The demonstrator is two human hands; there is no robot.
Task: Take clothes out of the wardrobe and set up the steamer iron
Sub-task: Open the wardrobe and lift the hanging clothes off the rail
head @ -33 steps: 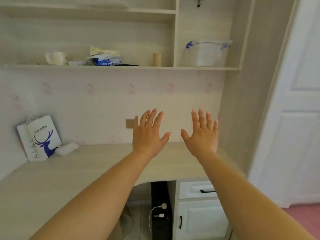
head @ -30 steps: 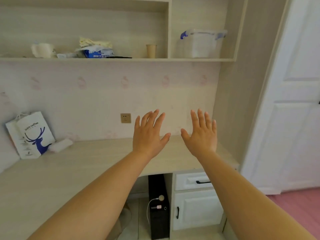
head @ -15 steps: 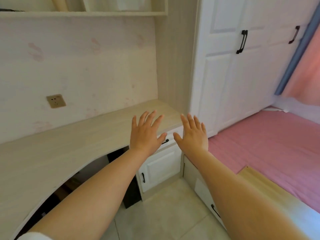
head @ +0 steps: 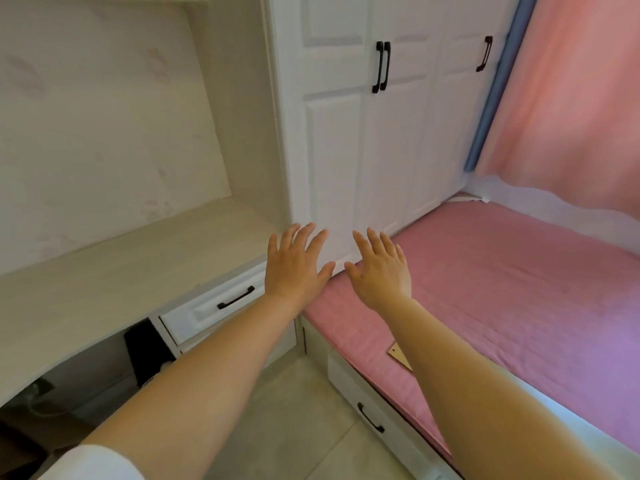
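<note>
- The left hand (head: 294, 268) is held out in front of the wardrobe (head: 374, 133), back of the hand facing the camera, its fingers (head: 304, 237) straight and spread, holding nothing.
- The right hand (head: 379, 268) floats just beside the left hand, thumbs near each other but apart; its fingers (head: 375, 242) are likewise straight and fanned, with nothing in them.
- Both hands appear below the wardrobe's black door handles (head: 381, 67), low against its white panelled doors; whether they touch the doors cannot be told.
- The wardrobe doors are closed, so no clothes show; a third handle (head: 484, 53) sits on the door further right.
- Left of the wardrobe stands the pale wood table (head: 104, 271), with a white drawer (head: 214, 306) under its edge nearest the wardrobe.
- Right of the wardrobe and running up to its base lies a bed with a pink cover (head: 502, 289); white drawers (head: 367, 410) sit beneath it.
- A pink curtain (head: 571, 98) with a blue edge hangs just right of the wardrobe, above the bed.
- No steamer iron is in view.
</note>
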